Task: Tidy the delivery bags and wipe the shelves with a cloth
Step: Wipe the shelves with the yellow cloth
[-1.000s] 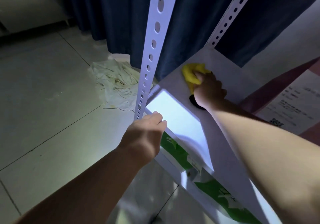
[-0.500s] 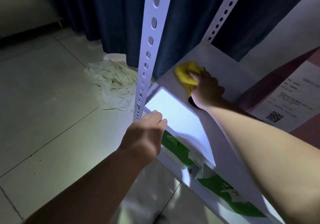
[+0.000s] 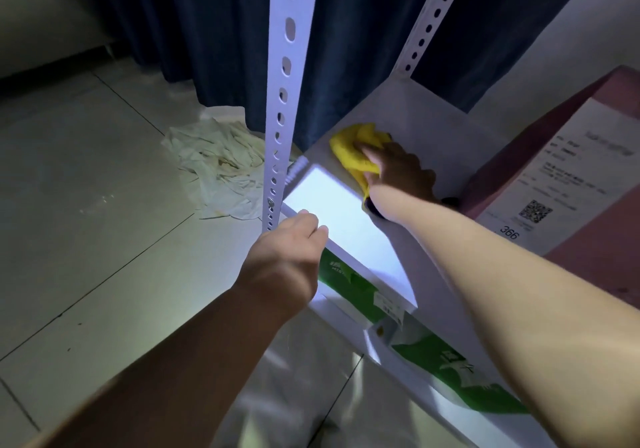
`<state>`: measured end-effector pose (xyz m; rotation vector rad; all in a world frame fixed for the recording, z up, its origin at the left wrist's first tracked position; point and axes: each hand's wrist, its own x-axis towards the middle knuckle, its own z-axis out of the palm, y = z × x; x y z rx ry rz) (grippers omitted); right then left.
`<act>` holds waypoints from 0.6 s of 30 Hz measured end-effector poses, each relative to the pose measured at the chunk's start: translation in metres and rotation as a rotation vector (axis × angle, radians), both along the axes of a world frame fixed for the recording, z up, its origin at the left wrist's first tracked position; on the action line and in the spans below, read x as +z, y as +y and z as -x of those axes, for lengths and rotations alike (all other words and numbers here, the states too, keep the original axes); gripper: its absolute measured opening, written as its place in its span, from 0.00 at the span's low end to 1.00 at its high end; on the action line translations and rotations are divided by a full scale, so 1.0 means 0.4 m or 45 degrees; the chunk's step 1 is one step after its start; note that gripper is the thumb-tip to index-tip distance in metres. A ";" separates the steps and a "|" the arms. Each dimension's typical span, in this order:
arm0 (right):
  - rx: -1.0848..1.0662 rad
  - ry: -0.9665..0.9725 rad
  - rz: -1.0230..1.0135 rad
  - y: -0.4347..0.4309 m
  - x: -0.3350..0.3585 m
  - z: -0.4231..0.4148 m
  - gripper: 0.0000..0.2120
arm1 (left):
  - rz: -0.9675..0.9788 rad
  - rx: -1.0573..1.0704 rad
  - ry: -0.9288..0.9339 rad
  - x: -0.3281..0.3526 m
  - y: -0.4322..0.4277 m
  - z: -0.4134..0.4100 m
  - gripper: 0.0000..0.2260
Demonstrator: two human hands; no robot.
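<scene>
A yellow cloth (image 3: 353, 151) lies bunched on the white shelf board (image 3: 419, 122) near its left edge, and my right hand (image 3: 398, 174) presses down on it with fingers curled over the cloth. My left hand (image 3: 287, 257) grips the front left corner of the shelf, beside the perforated white upright (image 3: 282, 101). A pink delivery bag (image 3: 568, 184) with a printed label and QR code stands on the shelf to the right of my right hand. Green and white bags (image 3: 450, 354) sit on the level below.
A dark blue curtain (image 3: 363, 32) hangs behind the rack. A crumpled white rag (image 3: 221, 167) lies on the tiled floor (image 3: 86, 205) left of the shelf. A second perforated upright (image 3: 429, 22) rises at the back corner.
My right hand has slid the yellow cloth a little further toward the back left of the shelf. My left hand stays on the shelf corner.
</scene>
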<state>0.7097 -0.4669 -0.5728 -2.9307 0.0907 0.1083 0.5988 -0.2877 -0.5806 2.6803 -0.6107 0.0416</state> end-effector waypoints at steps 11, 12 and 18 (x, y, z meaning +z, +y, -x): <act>0.244 -0.013 -0.235 0.031 0.011 0.145 0.24 | -0.111 -0.023 0.000 0.006 0.023 0.071 0.22; 0.237 -0.026 -0.210 0.032 0.013 0.166 0.23 | -0.126 -0.045 0.035 0.005 0.028 0.088 0.20; 0.151 -0.019 -0.254 0.018 0.034 0.297 0.22 | -0.101 -0.121 0.188 -0.021 0.045 0.210 0.14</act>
